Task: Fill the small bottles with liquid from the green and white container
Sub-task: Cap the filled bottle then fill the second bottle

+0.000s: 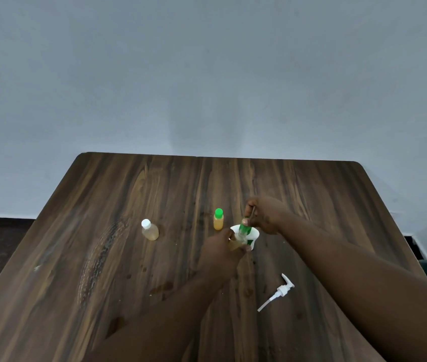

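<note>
**tabletop_q:** what's on the worktop [102, 270], left to right?

**benchlurker:** Far left there's a small white-capped bottle [150, 230], upright, pale amber liquid inside, standing on its own well apart from the rest. Next over is a green-capped bottle [218, 219], also upright, with orange-ish liquid. It's just beside the hands but nothing's touching it.

**tabletop_q:** and the hands?

**benchlurker:** The left hand [221, 250] has its fingers [229, 235] curled round a third small bottle [236, 242], clear with amber stuff in the bottom. It's held right in front of the green and white container [252, 235], which stands on the worktop behind it, mostly hidden. The right hand [263, 215] comes in from above, fingers [249, 205] pinched together on a green cap [245, 222] at the top of that held bottle. Can't tell if the cap is seated on the neck or just over it.

**tabletop_q:** anything further right?

**benchlurker:** A white pump head [277, 292] with its long tube lies flat on the worktop, nearer the camera, apart from everything. There are also a few wet drips on the wood around the middle.
</note>
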`<state>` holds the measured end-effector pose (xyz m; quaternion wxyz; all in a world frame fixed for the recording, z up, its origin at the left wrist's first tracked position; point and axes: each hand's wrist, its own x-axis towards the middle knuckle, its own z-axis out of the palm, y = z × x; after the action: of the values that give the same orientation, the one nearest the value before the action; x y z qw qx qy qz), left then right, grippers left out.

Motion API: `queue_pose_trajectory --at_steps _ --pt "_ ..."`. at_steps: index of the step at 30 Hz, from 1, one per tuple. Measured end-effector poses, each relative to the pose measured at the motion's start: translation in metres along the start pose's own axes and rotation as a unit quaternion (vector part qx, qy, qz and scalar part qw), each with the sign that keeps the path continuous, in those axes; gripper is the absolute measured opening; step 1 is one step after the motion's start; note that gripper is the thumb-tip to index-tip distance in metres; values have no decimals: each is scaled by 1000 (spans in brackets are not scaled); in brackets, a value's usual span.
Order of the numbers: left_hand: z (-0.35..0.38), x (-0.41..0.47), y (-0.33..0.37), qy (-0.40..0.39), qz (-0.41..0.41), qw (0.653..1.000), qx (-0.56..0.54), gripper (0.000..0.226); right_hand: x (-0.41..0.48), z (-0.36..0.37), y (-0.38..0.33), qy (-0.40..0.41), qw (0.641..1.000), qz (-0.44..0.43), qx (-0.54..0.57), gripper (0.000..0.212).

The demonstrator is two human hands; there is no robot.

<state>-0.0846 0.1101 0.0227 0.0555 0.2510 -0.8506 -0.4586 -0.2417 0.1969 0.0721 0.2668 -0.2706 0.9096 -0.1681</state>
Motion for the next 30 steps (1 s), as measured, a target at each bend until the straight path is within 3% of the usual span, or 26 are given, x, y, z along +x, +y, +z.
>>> queue_pose_trajectory --at_steps 11,17,30 --pt "1 2 -2 -3 -5 1000 10 40 1 6 2 6 1000 -12 8 17" --pt "4 2 -6 -10 -12 1000 1 31 3 9 6 8 1000 -16 1 19" --pt "2 5 -6 -6 -17 1000 19 33 7 9 9 16 1000 -22 -12 21"
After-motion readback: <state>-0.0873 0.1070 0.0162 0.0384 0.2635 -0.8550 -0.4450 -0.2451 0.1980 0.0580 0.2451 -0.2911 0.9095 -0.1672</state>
